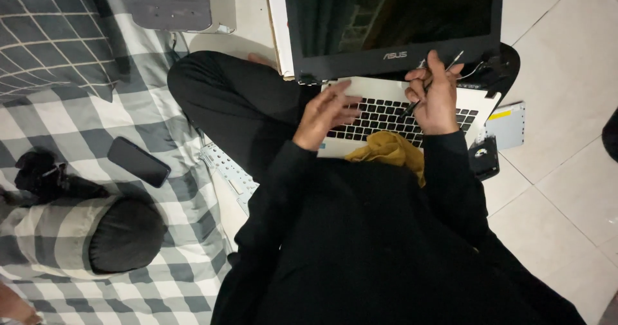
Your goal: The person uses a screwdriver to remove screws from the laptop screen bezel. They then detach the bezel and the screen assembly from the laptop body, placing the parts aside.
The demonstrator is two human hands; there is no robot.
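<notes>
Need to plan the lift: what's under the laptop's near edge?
A mustard-yellow cloth shows beneath the laptop, on the person's lap. Anything further under is covered.

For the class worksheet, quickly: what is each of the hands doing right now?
Left hand: open, fingers spread over the laptop keyboard, holding nothing.
Right hand: closed on a thin dark tool.

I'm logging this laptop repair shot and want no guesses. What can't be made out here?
Head view:
- Thin tool in the right hand: tip too small to tell.
- Laptop: screen top cut off by the edge; keyboard partly hidden by the left hand.
- Yellow cloth: mostly behind black sleeves.
</notes>
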